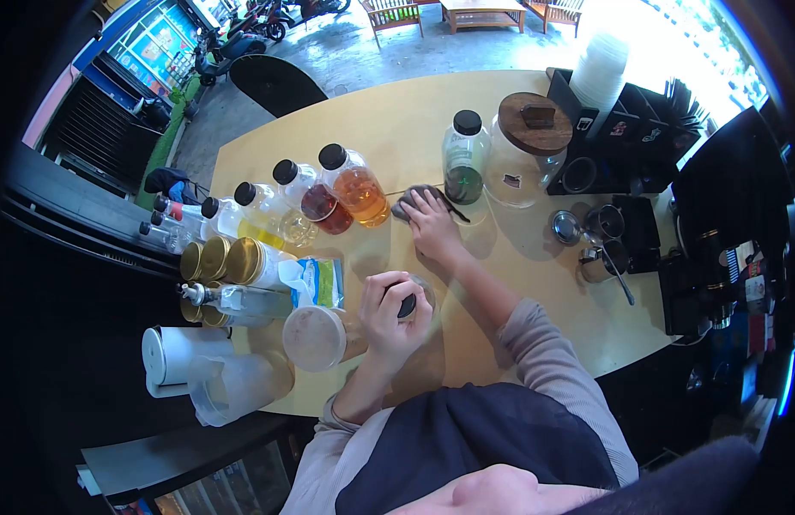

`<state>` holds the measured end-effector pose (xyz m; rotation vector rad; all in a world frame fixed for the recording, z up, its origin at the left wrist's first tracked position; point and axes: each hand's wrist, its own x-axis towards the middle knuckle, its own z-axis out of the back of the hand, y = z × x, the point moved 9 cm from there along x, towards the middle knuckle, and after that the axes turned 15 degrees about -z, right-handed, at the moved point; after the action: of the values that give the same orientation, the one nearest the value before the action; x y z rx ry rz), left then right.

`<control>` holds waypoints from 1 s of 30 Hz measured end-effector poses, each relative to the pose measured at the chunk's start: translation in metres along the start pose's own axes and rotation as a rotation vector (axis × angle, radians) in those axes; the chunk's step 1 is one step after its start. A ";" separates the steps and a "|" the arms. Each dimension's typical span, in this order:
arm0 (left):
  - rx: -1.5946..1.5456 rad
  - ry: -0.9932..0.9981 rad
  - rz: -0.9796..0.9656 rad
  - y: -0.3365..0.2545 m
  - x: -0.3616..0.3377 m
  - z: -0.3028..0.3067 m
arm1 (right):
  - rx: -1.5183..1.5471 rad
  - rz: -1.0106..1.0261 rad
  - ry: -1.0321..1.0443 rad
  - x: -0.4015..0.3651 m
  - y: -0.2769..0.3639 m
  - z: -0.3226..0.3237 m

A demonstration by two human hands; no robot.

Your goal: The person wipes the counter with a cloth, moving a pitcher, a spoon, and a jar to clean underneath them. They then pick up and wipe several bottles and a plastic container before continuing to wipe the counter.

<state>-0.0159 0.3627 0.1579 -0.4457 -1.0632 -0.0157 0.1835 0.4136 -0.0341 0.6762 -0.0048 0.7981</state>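
My left hand (393,311) is wrapped round the black-capped top of a clear bottle (425,296) near the table's front edge. Farther forward, my right hand (430,220) presses a dark grey cloth (406,206) on the wooden table (517,292). Just beyond the cloth stands a black-capped bottle with dark green contents (463,167). To the left of the cloth are bottles of orange liquid (360,193) and dark red liquid (324,209). A round translucent tub (314,338) sits beside my left hand.
Gold-lidded jars (245,261), a blue-green packet (325,281) and a plastic pitcher (243,388) line the left. A wooden-lidded jar (517,163), cup stack (599,69), metal cups (605,257) with a spoon, and black equipment stand on the right.
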 end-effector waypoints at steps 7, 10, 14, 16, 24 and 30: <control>-0.005 0.004 -0.003 0.001 -0.001 0.000 | -0.067 -0.003 0.008 0.047 0.000 -0.019; 0.000 0.003 -0.004 0.000 0.000 0.000 | -0.058 -0.028 0.027 0.054 -0.002 -0.021; 0.005 -0.008 -0.001 -0.001 0.000 0.000 | -0.059 -0.099 0.009 0.054 -0.005 -0.027; 0.008 -0.011 0.000 -0.001 0.000 0.001 | -0.078 -0.129 -0.027 0.049 -0.005 -0.031; 0.001 -0.019 -0.003 -0.002 0.001 0.000 | -0.131 -0.058 0.027 -0.010 -0.003 -0.012; 0.022 -0.037 0.003 0.000 0.000 0.000 | -0.105 -0.027 0.058 -0.025 -0.002 -0.009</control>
<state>-0.0160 0.3624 0.1584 -0.4293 -1.0980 0.0066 0.1653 0.4011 -0.0486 0.5524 0.0149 0.7860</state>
